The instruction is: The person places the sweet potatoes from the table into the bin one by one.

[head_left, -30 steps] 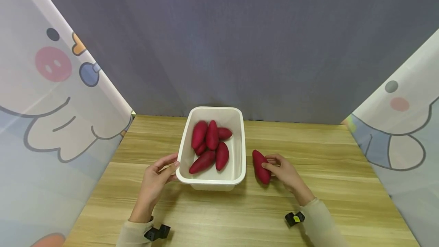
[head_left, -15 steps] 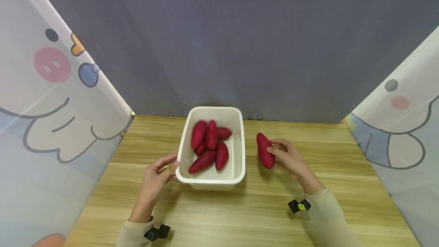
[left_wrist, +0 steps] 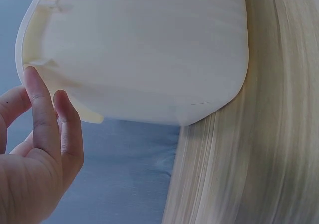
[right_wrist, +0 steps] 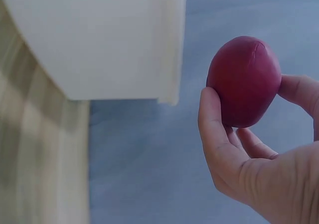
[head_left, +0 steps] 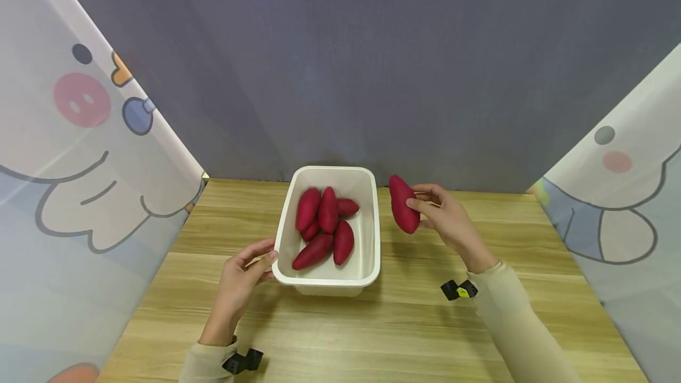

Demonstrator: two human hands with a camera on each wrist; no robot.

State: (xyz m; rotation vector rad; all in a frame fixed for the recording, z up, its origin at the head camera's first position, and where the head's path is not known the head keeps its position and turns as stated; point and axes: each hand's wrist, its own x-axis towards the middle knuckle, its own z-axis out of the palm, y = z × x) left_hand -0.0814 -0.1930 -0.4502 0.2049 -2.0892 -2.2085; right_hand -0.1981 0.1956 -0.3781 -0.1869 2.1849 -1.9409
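Observation:
A white plastic bin [head_left: 340, 282] stands on the table with several red sweet potatoes [head_left: 328, 210] lying inside. My left hand [head_left: 242, 279] holds the bin's rim at its near left corner, thumb on top; the left wrist view shows fingertips [left_wrist: 35, 77] against the rim's underside. To the right of the bin, my right hand [head_left: 444, 217] pinches another red sweet potato [head_left: 402, 205] between thumb and fingers, lifted off the table and tilted. In the right wrist view this sweet potato [right_wrist: 244, 82] appears end-on, apart from the bin wall [right_wrist: 99, 45].
The wood-grain table [head_left: 330, 341] reaches back to a dark grey curtain [head_left: 340, 64]. White cartoon-printed curtains [head_left: 143, 176] hang at the left and right sides. A small black camera is strapped to each wrist.
My right hand has raised the sweet potato from the table and carried it away from me, then slightly left. The left hand and the bin have stayed in place.

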